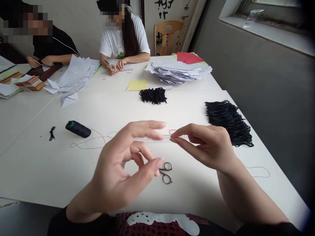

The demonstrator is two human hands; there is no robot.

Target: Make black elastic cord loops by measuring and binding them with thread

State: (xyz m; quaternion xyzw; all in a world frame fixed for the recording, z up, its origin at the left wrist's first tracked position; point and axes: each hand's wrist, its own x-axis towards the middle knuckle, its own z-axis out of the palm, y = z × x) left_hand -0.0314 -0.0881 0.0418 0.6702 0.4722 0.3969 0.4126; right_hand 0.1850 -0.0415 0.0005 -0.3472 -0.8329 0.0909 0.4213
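Above the white table, my left hand (pixel 123 164) is raised with thumb and fingers spread apart, and I see nothing held in it. My right hand (pixel 204 144) is closed in a pinch, fingertips pressed together; whatever lies between them is too fine to make out. Behind the hands lies a clear ruler (pixel 147 139), partly covered by them. Metal scissors (pixel 166 172) rest below, their blades hidden by my left hand. A dark thread spool (pixel 78 129) lies on its side at left, its loose thread (pixel 85 148) running toward my left hand. Another thread loop (pixel 261 167) shows beyond my right forearm.
A black knotted cord (pixel 52 133) lies left of the spool. Bundled black cord loops (pixel 153 95) and a larger bundle (pixel 228 123) sit farther back and right. Paper stacks (pixel 178 72) stand behind. Two people sit across the table; one holds a pen (pixel 109 65).
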